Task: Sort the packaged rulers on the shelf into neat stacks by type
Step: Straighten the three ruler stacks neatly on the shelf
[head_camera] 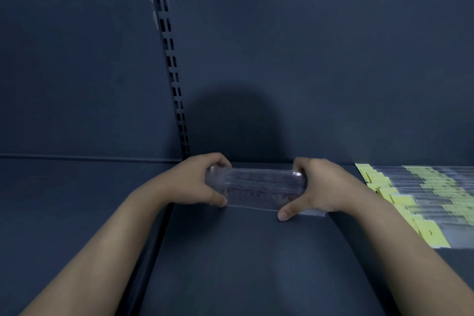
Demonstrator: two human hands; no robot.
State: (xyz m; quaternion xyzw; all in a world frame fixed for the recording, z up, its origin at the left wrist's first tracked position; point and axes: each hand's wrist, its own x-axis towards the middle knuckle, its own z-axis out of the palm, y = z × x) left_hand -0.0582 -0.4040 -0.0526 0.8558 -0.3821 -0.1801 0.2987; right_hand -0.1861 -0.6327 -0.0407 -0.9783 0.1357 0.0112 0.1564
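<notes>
Clear ruler stack: held at the middle of the shelf; print was blurred, unreadable.
Left hand: curled round the stack's left end.
Right hand: curled round its right end.
Yellow-tagged rulers: laid overlapping, far right.

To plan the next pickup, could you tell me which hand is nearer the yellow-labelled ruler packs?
Right. The right hand, gripping one end of the clear ruler bundle, sits left of the yellow-labelled ruler packs; the left hand holds the other end, farther away.
</notes>
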